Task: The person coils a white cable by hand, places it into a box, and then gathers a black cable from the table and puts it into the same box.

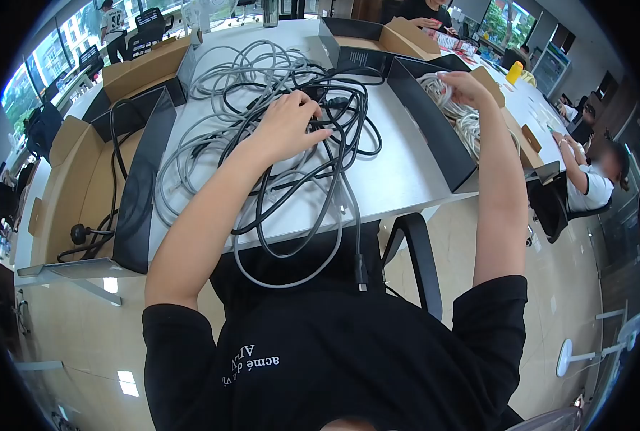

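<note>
A tangled pile of black cables (327, 167) and grey cables (183, 154) covers the middle of the white table. My left hand (289, 123) rests on top of this pile, its thumb spread away from the bent fingers. At the right, an open black box (435, 133) contains coiled whitish cables (468, 128). Over that box, my right hand (469, 89) has its fingers closed at the upper end of the coils, apparently on a whitish cable. One black cable end with a connector (361, 276) hangs past the table's front edge.
An open box (139, 183) at the left holds a black power cable (113, 194). Behind it stands another open box (183, 61), and one more box (356, 49) sits at the back. A chair armrest (420, 266) is below the table edge. Other people sit farther off.
</note>
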{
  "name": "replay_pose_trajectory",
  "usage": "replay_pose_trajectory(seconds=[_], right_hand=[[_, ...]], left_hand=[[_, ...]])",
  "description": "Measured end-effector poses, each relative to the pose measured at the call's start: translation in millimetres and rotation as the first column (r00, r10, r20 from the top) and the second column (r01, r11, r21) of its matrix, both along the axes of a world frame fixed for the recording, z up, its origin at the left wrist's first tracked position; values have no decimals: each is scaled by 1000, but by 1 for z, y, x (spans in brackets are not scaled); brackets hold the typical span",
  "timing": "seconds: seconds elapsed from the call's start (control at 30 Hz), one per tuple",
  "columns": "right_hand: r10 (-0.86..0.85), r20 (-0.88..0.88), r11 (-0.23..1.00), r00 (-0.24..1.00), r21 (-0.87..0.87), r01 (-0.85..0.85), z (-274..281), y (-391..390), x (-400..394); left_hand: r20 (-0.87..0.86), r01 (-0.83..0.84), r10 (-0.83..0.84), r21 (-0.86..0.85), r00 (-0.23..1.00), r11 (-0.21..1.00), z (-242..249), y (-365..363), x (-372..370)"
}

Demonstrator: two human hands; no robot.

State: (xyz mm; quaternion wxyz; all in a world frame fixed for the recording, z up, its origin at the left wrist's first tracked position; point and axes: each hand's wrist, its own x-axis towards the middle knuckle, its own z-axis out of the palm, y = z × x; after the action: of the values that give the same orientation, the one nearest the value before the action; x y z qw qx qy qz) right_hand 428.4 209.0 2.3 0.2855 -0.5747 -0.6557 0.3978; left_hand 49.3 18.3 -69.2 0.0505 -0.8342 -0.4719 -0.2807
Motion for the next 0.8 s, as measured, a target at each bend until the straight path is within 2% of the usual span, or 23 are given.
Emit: replay_pose_trajectory(seconds=[0.1,0.17,0.23,0.3,0.37,0.4,0.43,0.53,0.63,0.67,0.7,0.77,0.8], right_hand=[[-179,116,979,977,119,166,4,-13,-6],[-231,296,960,927,228,166,0,-3,-2],[-268,430,935,862,333,124,2,-8,-6],[-315,591,903,742,428,42,5,-11,-12],[-322,749,883,580,458,-101,9,-12,-19],[-409,815,852,410,502,-147,10,-21,-27],[-434,806,828,401,533,-175,13,-23,-31],[-537,769,738,348,628,-247,29,-28,-48],[-568,556,312,608,828,-466,45,-38,-77],[-481,568,284,668,822,-494,48,-41,-93],[-388,578,257,718,816,-518,50,-50,-113],[-116,643,352,757,739,-574,52,-82,-153],[27,671,427,741,662,-616,50,-100,-171]], left_hand=[[5,-1,1,-14,1000,1000,1,-1,1],[-1,-1,1,-12,1000,1000,1,-1,1],[-7,5,-5,-5,1000,1000,1,0,0],[-25,-8,8,10,1000,1000,3,-3,1],[-36,-14,15,29,999,999,3,-4,2],[-37,-15,17,41,999,999,3,-3,1],[-39,-15,17,52,999,999,3,-3,1],[182,-72,88,-97,979,993,14,-2,3],[204,-150,167,-99,965,984,10,12,-7],[168,-198,202,-40,965,979,4,17,-12],[158,-208,219,-85,963,974,3,19,-15],[132,-222,247,-178,960,959,2,23,-20],[147,-220,246,-171,958,960,2,24,-22]])
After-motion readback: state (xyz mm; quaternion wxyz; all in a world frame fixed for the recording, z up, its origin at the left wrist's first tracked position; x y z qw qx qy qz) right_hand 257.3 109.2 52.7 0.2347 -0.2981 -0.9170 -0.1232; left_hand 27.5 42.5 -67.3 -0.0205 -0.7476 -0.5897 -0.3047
